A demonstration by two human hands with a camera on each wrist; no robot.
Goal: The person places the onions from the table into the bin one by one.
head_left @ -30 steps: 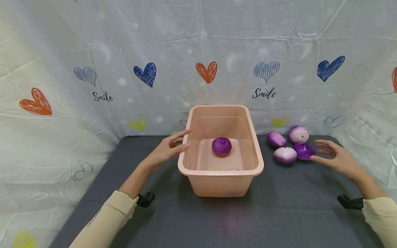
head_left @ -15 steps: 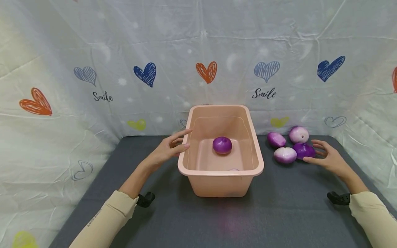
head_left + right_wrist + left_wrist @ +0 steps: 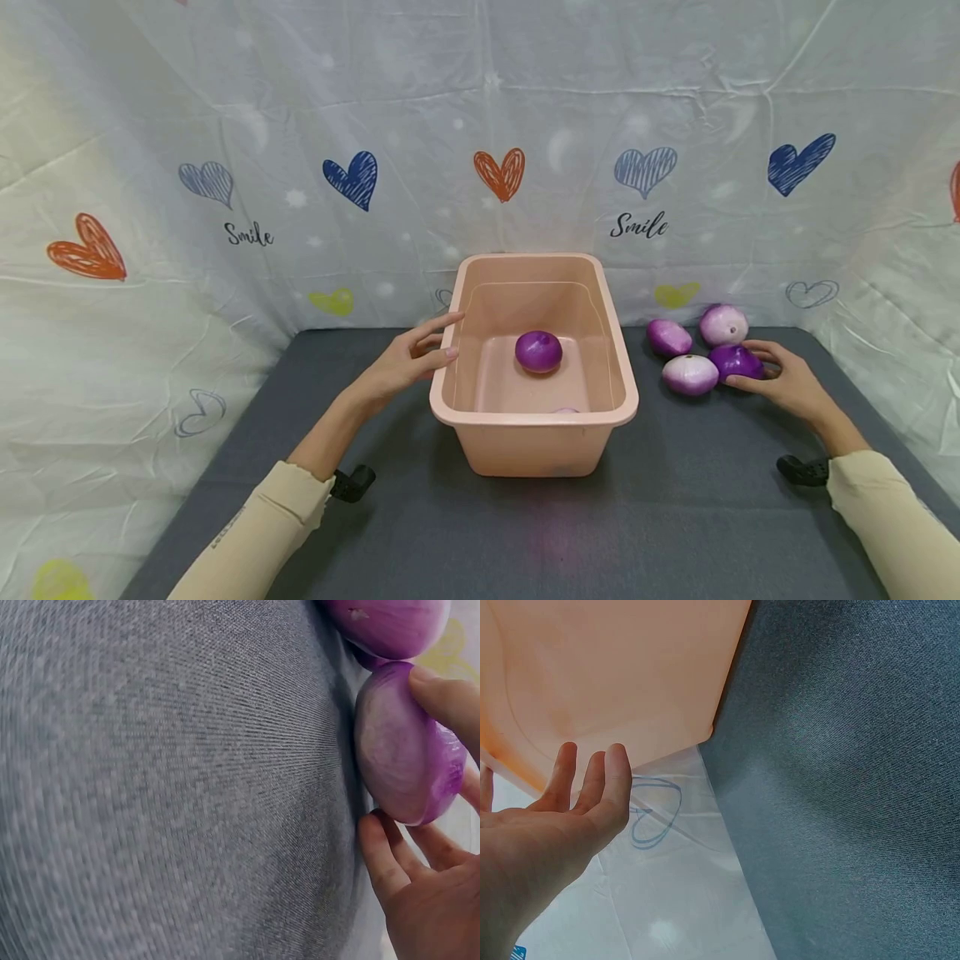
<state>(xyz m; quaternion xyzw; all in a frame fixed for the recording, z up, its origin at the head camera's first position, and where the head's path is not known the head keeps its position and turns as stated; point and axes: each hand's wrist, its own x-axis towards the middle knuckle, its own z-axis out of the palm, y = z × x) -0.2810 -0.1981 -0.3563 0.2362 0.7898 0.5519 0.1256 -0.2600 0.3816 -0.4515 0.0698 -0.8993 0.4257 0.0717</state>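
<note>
From my seat at the remote station, I read this as the pick-up step: the right hand (image 3: 787, 385) has its fingers (image 3: 390, 862) curled round the dark purple onion (image 3: 737, 362) on the right side of the dark grey fabric-covered desk (image 3: 675, 517), thumb under one side and a fingertip over the top in the right wrist view, so I judge the grasp to be closing, with the onion resting on the desk and not yet lifted. That onion sits touching a paler purple-and-white onion (image 3: 690, 374), with a pink-purple onion (image 3: 668, 337) and a whitish-purple onion (image 3: 723, 324) just behind it, all near the heart-printed white backdrop sheet (image 3: 300, 167). The left hand (image 3: 408, 360) holds nothing; its fingers are straight and relaxed, laid against the left outer wall of the salmon-pink rectangular plastic tub (image 3: 525, 442), which looks to me like steadying it. In the left wrist view the fingertips lie at the tub's rim, though I cannot tell how firmly they press. One round purple onion (image 3: 538, 351) already lies on the tub's floor, towards the back. As I judge it, the next move calls for a firm pinch and a clean lift clear of the neighbouring onions, then a carry over the tub's right rim and a release beside the one inside, with the left hand bracing the tub.
</note>
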